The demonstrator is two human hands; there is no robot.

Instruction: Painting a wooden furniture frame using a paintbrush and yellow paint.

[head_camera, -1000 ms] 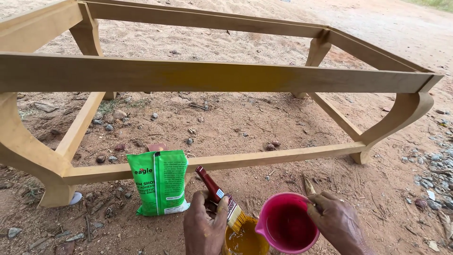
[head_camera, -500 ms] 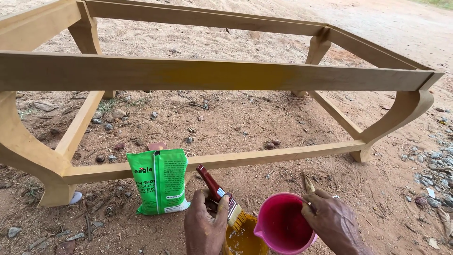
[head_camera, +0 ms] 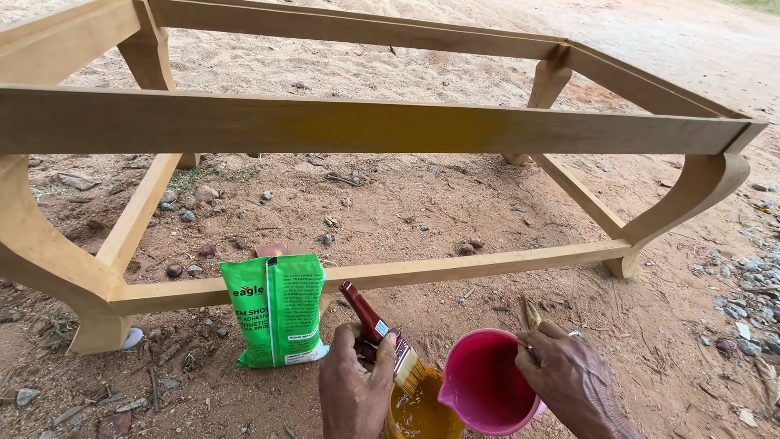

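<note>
Outdoors, a large unfinished wooden frame [head_camera: 366, 126] with curved legs stands on sandy, stony ground [head_camera: 390, 203]; its near long rail crosses the upper part of the view and a lower rail runs along the ground behind the smaller things. Everything else sits in front of that lower rail.

Just in front of the frame's lower rail, toward its left leg, a green pouch [head_camera: 276, 309] stands upright on the dirt, leaning slightly, with a small reddish stone behind its top edge.

To the right of the pouch, also in front of the rail, a pink plastic cup [head_camera: 485, 382] is tilted with its mouth facing the camera. The right hand [head_camera: 569, 378] is closed on the cup's right rim, and a thin wooden stick pokes up from between its fingers.

Between the pouch and the cup sits a container of yellow liquid [head_camera: 422, 410], only its top showing at the lower edge of the view, touching the cup's left side.

Above that container, the left hand [head_camera: 355, 390] is wrapped around a paintbrush [head_camera: 382, 337], whose dark red handle points up toward the frame's rail while its yellow-stained bristles dip into the liquid.
</note>
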